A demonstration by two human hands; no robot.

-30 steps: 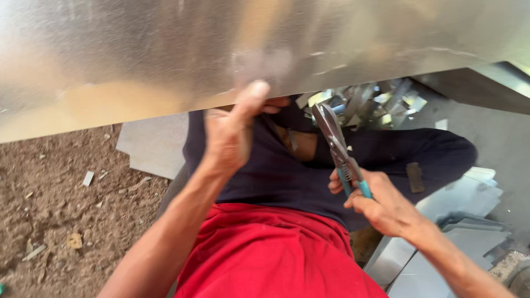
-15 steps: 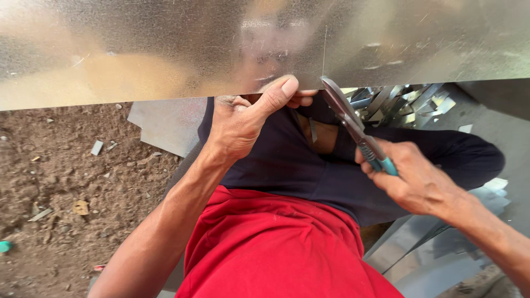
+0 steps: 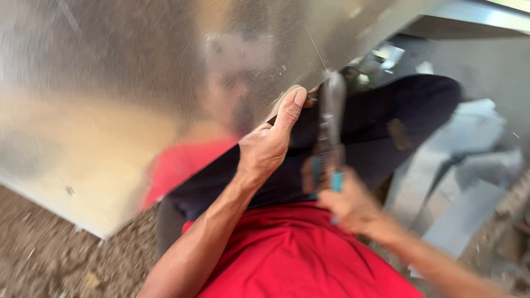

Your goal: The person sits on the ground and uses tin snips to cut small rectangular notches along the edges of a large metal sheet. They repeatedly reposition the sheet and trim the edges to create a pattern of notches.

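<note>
Across the lap, a large metal sheet (image 3: 138, 94) fills the upper left of the view, its lower edge slanting up to the right. Below the sheet lie dark trousers (image 3: 386, 121) and a red shirt (image 3: 292, 254). The left hand (image 3: 268, 146) clamps the sheet's edge, thumb on top. Right of it, the right hand (image 3: 350, 201) closes around blurred snips (image 3: 330, 127), whose blades meet the sheet's edge.

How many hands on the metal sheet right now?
1. The left hand grips the lower edge of the metal sheet, thumb up on its face. The right hand is off it, holding blue-handled snips whose blades meet the edge. The picture is blurred.
</note>
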